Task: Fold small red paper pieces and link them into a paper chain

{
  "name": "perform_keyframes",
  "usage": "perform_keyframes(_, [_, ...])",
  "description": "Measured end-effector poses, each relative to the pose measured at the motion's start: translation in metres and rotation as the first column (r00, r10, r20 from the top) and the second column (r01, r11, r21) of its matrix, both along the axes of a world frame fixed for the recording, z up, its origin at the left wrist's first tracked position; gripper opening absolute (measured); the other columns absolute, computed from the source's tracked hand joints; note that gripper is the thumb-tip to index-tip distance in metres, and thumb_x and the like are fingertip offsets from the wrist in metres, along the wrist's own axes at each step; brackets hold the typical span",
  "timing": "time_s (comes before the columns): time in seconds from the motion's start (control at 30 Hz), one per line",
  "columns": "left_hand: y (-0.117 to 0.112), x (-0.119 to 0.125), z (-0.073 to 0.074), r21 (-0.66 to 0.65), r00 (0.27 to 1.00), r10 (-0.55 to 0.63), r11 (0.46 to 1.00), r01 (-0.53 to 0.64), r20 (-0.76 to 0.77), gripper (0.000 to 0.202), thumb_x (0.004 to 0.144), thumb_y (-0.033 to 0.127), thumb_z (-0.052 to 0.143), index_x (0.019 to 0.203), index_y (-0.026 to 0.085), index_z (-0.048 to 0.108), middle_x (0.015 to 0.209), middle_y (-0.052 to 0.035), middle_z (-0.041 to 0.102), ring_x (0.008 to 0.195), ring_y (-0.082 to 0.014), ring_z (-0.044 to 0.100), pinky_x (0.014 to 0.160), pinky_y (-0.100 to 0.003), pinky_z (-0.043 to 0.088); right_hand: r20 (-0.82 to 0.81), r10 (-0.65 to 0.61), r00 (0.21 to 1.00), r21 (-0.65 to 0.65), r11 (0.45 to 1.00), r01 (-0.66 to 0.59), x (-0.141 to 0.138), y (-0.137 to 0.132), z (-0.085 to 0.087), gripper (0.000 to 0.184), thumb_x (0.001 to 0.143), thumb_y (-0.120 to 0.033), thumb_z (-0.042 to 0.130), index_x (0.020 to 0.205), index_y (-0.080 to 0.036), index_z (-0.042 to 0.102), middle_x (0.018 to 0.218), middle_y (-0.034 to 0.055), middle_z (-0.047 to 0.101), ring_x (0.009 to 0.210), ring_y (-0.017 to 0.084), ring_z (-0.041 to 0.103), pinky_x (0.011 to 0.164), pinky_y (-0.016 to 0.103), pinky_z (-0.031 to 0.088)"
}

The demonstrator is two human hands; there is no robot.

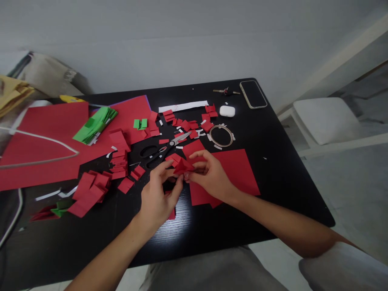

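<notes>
Both hands meet over the middle of the black table [273, 190]. My left hand [157, 198] and my right hand [209, 173] each pinch a small folded red paper piece [182, 165] between fingertips, holding it just above the table. Under my right hand lies a red paper square [239, 169]. Black-handled scissors [163, 149] lie just beyond the hands, blades pointing right. Several small folded red pieces [91, 190] are piled to the left of my left hand.
Large red sheets [45, 137] and a stack of green paper strips [95, 123] cover the left. A tape ring [221, 135], white earbud case [227, 110], phone [253, 93], keys [226, 91] and a white strip [183, 106] lie at the back. A white cable [39, 137] crosses left.
</notes>
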State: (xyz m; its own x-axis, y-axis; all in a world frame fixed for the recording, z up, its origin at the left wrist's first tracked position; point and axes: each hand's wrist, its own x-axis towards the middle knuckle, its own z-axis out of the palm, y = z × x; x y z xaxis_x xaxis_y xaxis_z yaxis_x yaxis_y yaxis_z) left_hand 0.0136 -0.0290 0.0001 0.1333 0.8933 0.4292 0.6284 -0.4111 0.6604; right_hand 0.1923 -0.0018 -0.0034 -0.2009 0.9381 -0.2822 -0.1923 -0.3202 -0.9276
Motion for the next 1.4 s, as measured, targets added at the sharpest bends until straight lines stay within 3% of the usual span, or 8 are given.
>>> perform_keyframes(0.23, [-0.001, -0.001, -0.002, 0.098, 0.985, -0.040, 0.994, 0.057, -0.167, 0.053, 0.094, 0.013, 0.068, 0.141, 0.022, 0.046, 0.102, -0.0044, 0.082, 0.087, -0.0198, 0.082, 0.075, -0.028, 0.065, -0.029, -0.011, 1.000, -0.006, 1.000, 0.010, 0.001, 0.002, -0.001, 0.041, 0.073, -0.018, 0.084, 0.101, -0.024, 0.054, 0.073, -0.0062, 0.075, 0.068, 0.016, 0.077, 0.071, 0.029, 0.063])
perform_keyframes(0.53, [0.001, 0.001, 0.000, 0.176, 0.937, -0.045, 0.978, 0.112, -0.346, 0.053, 0.098, 0.015, 0.060, 0.148, 0.019, 0.044, 0.102, -0.0082, 0.083, 0.088, -0.0238, 0.081, 0.074, -0.034, 0.065, -0.022, 0.006, 1.000, -0.032, 0.999, -0.006, 0.004, 0.004, -0.003, 0.043, 0.073, -0.026, 0.087, 0.101, -0.023, 0.055, 0.077, -0.0037, 0.076, 0.069, 0.017, 0.078, 0.071, 0.030, 0.063])
perform_keyframes(0.67, [0.001, -0.002, 0.000, 0.130, 0.952, -0.060, 0.986, 0.103, -0.300, 0.051, 0.098, 0.017, 0.062, 0.146, 0.019, 0.045, 0.105, -0.0086, 0.082, 0.088, -0.0228, 0.081, 0.076, -0.033, 0.065, -0.054, 0.029, 0.998, -0.019, 0.999, -0.030, 0.003, 0.004, -0.002, 0.041, 0.076, -0.025, 0.084, 0.103, -0.025, 0.053, 0.080, -0.0035, 0.077, 0.073, 0.017, 0.079, 0.078, 0.033, 0.065])
perform_keyframes(0.83, [0.000, -0.004, 0.000, 0.054, 0.989, 0.046, 0.998, -0.038, -0.142, 0.042, 0.094, 0.021, 0.070, 0.132, 0.021, 0.053, 0.096, -0.0037, 0.081, 0.083, -0.0203, 0.082, 0.063, -0.024, 0.063, -0.037, 0.044, 0.998, 0.034, 0.999, -0.043, 0.002, 0.001, 0.000, 0.043, 0.079, -0.023, 0.081, 0.103, -0.027, 0.046, 0.081, -0.0049, 0.076, 0.077, 0.019, 0.081, 0.084, 0.038, 0.067])
perform_keyframes(0.93, [0.001, -0.003, 0.000, -0.003, 0.996, 0.092, 0.996, -0.092, -0.010, 0.044, 0.092, 0.022, 0.073, 0.129, 0.022, 0.048, 0.091, -0.0013, 0.080, 0.081, -0.0204, 0.083, 0.062, -0.024, 0.063, -0.029, 0.023, 0.999, 0.084, 0.996, -0.020, 0.002, -0.001, 0.001, 0.042, 0.081, -0.027, 0.082, 0.098, -0.028, 0.043, 0.081, -0.0054, 0.074, 0.079, 0.020, 0.081, 0.083, 0.037, 0.068])
perform_keyframes(1.07, [0.002, -0.002, -0.003, 0.027, 0.991, 0.087, 0.996, -0.090, 0.106, 0.041, 0.090, 0.021, 0.075, 0.116, 0.023, 0.043, 0.082, 0.0027, 0.077, 0.072, -0.0190, 0.082, 0.061, -0.025, 0.063, -0.030, 0.003, 1.000, 0.142, 0.990, 0.002, 0.002, -0.003, 0.001, 0.036, 0.085, -0.030, 0.081, 0.090, -0.026, 0.046, 0.083, -0.0047, 0.071, 0.079, 0.017, 0.080, 0.082, 0.034, 0.068])
perform_keyframes(1.23, [0.004, -0.003, -0.006, 0.063, 0.987, 0.122, 0.990, -0.129, 0.100, 0.041, 0.089, 0.029, 0.077, 0.108, 0.024, 0.041, 0.080, 0.0038, 0.074, 0.067, -0.0189, 0.081, 0.053, -0.024, 0.060, 0.035, 0.004, 0.999, 0.204, 0.979, -0.011, 0.002, -0.004, 0.000, 0.028, 0.089, -0.035, 0.078, 0.086, -0.024, 0.052, 0.081, -0.0022, 0.071, 0.079, 0.018, 0.079, 0.080, 0.035, 0.067])
perform_keyframes(1.4, [0.004, -0.003, -0.006, 0.047, 0.991, 0.085, 0.995, -0.090, 0.102, 0.041, 0.092, 0.028, 0.074, 0.114, 0.023, 0.040, 0.081, 0.0027, 0.076, 0.072, -0.0200, 0.082, 0.061, -0.027, 0.063, 0.203, -0.030, 0.979, 0.372, 0.927, -0.048, 0.004, -0.006, 0.001, 0.008, 0.095, -0.028, 0.070, 0.090, -0.024, 0.065, 0.085, 0.0009, 0.076, 0.080, 0.019, 0.079, 0.078, 0.034, 0.067])
